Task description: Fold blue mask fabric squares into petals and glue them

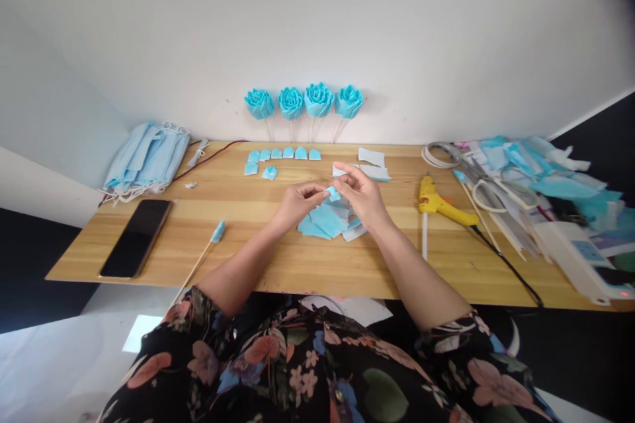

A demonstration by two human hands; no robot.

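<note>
Between the fingertips of my left hand [300,203] and my right hand [362,193] is a small light-blue fabric petal [333,194], pinched from both sides. Under my hands lies a loose pile of blue and white fabric pieces [320,222]. Beyond them, several folded petals [288,153] sit in a row, with a few more just in front. White fabric strips [372,157] lie past my right hand. To the left, a stick with a rolled blue bud [217,231] on its tip rests on the wooden table [268,264].
Several blue fabric roses [290,103] on sticks lean against the wall. A stack of face masks [147,155] and a phone [136,238] lie left. At right are a yellow glue gun [441,203], scissors [503,193], a tape roll [440,154], fabric scraps [555,175] and a white device [578,261].
</note>
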